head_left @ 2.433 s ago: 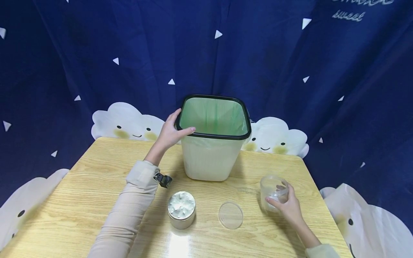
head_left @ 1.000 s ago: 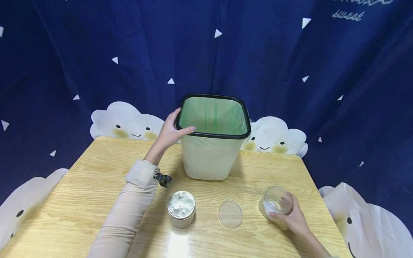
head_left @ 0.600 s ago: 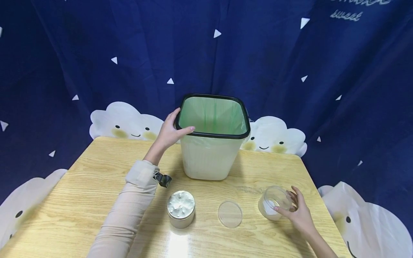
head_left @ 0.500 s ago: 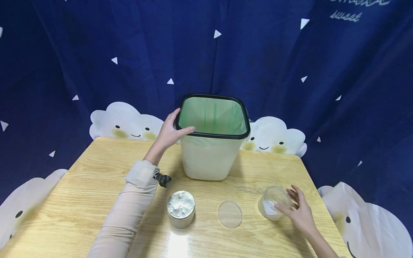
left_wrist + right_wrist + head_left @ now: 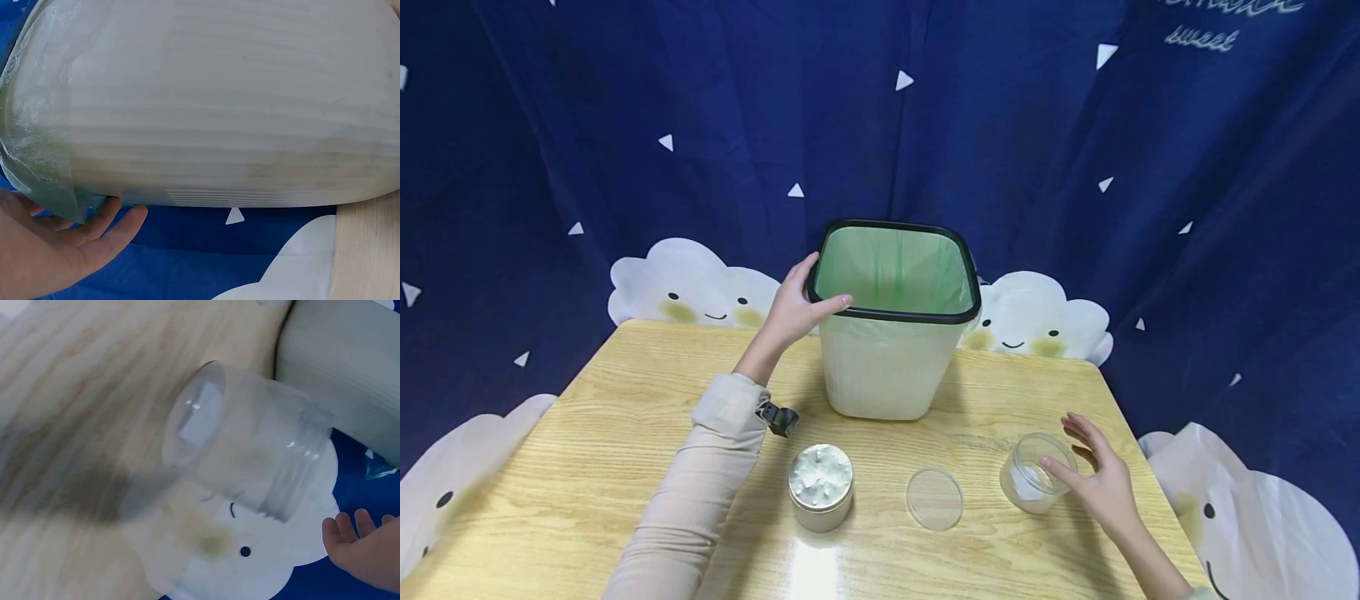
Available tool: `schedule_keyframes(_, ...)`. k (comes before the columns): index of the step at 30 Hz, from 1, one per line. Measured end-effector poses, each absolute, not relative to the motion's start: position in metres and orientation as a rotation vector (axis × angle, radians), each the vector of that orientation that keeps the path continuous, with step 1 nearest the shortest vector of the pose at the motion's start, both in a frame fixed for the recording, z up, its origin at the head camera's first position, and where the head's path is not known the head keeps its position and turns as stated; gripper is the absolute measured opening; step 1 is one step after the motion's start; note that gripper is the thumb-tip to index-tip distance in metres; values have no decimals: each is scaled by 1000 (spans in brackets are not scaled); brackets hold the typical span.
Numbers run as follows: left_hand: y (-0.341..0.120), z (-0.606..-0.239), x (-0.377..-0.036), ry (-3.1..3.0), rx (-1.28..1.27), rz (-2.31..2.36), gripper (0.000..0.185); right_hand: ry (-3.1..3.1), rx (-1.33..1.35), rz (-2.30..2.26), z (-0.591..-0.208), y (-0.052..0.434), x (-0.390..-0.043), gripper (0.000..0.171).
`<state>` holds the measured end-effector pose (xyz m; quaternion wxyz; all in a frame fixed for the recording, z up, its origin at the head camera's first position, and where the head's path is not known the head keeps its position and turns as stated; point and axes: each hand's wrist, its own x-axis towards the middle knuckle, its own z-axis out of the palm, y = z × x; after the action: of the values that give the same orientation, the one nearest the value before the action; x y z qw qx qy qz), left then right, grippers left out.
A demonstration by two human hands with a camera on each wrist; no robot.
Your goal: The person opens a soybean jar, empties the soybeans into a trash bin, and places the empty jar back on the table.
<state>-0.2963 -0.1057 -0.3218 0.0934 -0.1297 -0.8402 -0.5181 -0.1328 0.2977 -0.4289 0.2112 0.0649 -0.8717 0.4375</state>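
A: Head view first. Where is the left hand (image 5: 792,310)?

B: On the bin (image 5: 891,367), at its near left corner. The thumb lies along the black rim and the fingers curl round the outside of that corner, so the grip is closed on the bin. The left wrist view shows the same: fingers (image 5: 103,225) under the ribbed white wall, touching the edge of the green liner (image 5: 37,169).

A: And the right hand (image 5: 1101,483)?

B: To the right of the bin and nearer the person, just beside the clear jar (image 5: 1036,473). Its fingers are spread and fairly straight. The thumb tip looks to be at the jar's rim; I cannot tell whether it truly touches. It holds nothing.

A: How does the jar stand?

B: It rests on the wooden surface (image 5: 625,417), tilted, with its mouth turned up and towards the right hand. Something white sits low inside it. In the right wrist view it is blurred.

A: Anything else near the bin?

B: In front of it, a metal tin (image 5: 822,487) with white stuff inside, and to the right of that a clear flat lid (image 5: 935,498) lying between tin and jar. Behind the bin hangs a dark blue curtain (image 5: 625,125) with clouds.
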Motion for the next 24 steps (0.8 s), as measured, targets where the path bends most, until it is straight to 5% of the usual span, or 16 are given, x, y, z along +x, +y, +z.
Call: schedule_keyframes(24, -106, -322, -297, -2503, -393, -1510, 88, -2420, 573, 1307, -428, 244, -148, 74)
